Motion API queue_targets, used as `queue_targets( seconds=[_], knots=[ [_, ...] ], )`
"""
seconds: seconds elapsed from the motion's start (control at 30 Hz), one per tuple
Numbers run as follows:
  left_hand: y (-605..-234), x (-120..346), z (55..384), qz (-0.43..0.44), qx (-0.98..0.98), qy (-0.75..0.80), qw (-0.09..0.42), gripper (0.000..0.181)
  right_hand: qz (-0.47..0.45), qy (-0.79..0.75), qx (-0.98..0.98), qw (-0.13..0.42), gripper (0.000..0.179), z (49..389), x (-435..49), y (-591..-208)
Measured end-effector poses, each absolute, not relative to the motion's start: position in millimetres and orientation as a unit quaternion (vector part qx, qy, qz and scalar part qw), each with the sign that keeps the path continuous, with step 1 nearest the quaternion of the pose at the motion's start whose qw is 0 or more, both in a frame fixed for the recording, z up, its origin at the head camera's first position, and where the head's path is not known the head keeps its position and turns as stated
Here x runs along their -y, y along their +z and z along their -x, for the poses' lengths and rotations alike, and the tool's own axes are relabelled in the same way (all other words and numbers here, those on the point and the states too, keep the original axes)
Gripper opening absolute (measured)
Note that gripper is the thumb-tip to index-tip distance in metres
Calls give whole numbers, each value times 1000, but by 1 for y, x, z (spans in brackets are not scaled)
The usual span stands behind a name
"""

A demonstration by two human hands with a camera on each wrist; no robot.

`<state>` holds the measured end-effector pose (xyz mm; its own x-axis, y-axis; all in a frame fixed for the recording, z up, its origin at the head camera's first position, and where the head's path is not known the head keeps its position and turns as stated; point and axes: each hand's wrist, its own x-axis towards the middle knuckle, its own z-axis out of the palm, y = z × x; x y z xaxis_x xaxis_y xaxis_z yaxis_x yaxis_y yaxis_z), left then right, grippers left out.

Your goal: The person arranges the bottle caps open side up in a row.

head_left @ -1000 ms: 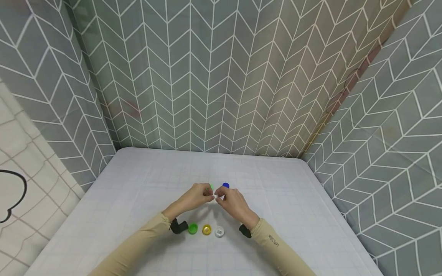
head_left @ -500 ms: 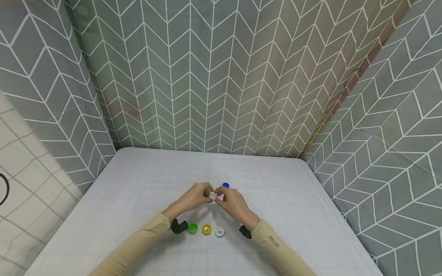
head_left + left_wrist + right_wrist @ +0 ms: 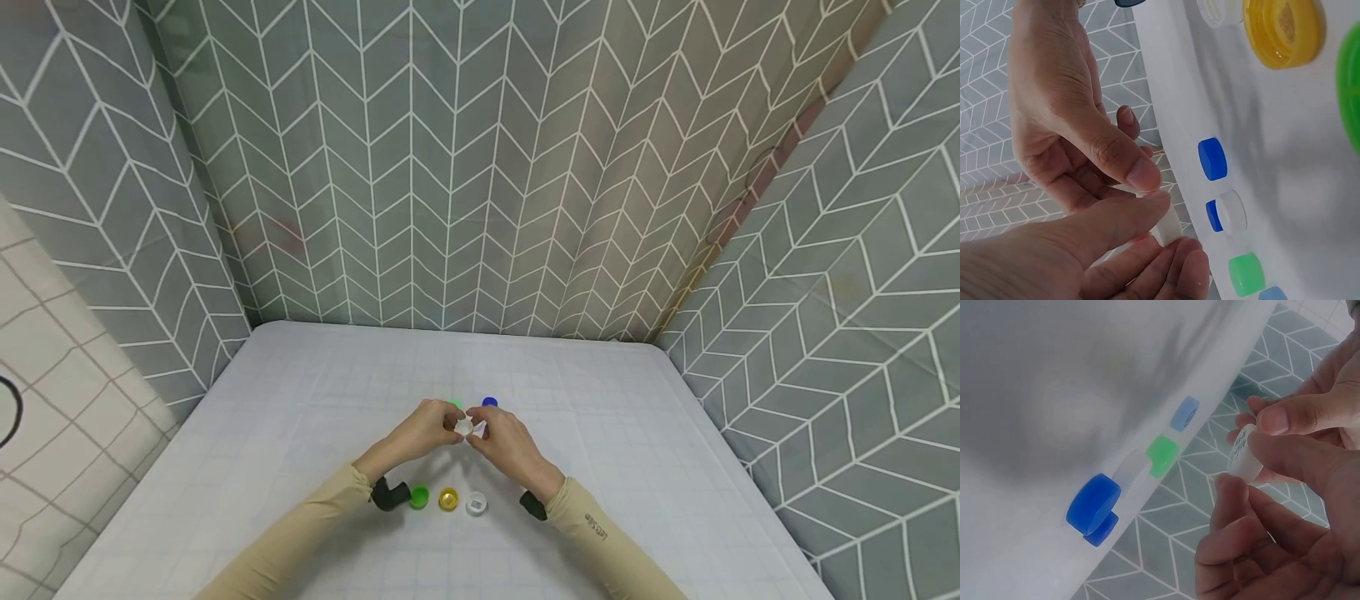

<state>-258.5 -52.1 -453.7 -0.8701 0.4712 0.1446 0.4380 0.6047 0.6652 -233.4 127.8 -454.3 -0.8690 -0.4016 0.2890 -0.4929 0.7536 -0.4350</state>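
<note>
The white cap (image 3: 1247,464) has turned to show more face; I see left hand (image 3: 427,425) and right hand (image 3: 512,440) pinching it between fingertips (image 3: 1272,420), blue cap (image 3: 490,402) just beyond the right ones

- White cap (image 3: 1247,464), short and round, dark markings on one side
- Tilted, pinched between the fingers (image 3: 1230,503) of left hand (image 3: 426,427) and right hand (image 3: 513,442) together
</note>
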Motion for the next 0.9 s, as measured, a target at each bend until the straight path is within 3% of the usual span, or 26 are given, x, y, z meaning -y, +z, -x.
queue_targets(
  seconds=[0.57,0.9],
  knots=[
    [-454,51,257,-260,-893,367,24,29,-245,245,933,98,23,230,-131,-451],
    [-452,48,254,-266,-886,378,34,28,-239,239,937,92,25,229,-136,-449]
  ],
)
